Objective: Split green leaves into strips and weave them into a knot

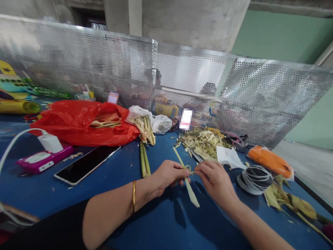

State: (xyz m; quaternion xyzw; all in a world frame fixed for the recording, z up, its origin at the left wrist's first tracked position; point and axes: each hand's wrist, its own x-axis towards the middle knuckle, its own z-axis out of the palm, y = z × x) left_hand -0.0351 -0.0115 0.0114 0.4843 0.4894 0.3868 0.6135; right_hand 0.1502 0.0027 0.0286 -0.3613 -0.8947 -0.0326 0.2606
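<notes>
My left hand (168, 175) and my right hand (214, 178) meet over the blue table (161, 222), both pinched on a pale yellow-green leaf strip (187, 182). The strip runs from upper left to lower right between my fingers, with a small loop or knot where the fingertips meet. A gold bangle circles my left wrist. A bundle of green stalks (144, 161) lies just behind my left hand. A roll of thin white banding (254, 178) rests right of my right hand.
A red plastic bag (78, 126) with leaf strips lies at back left, beside a white bag (156, 121). A heap of leaf scraps (203, 140), a phone (85, 165), a pink power bank (43, 159), an orange packet (270, 161) and a perforated metal screen (182, 73) surround the work spot.
</notes>
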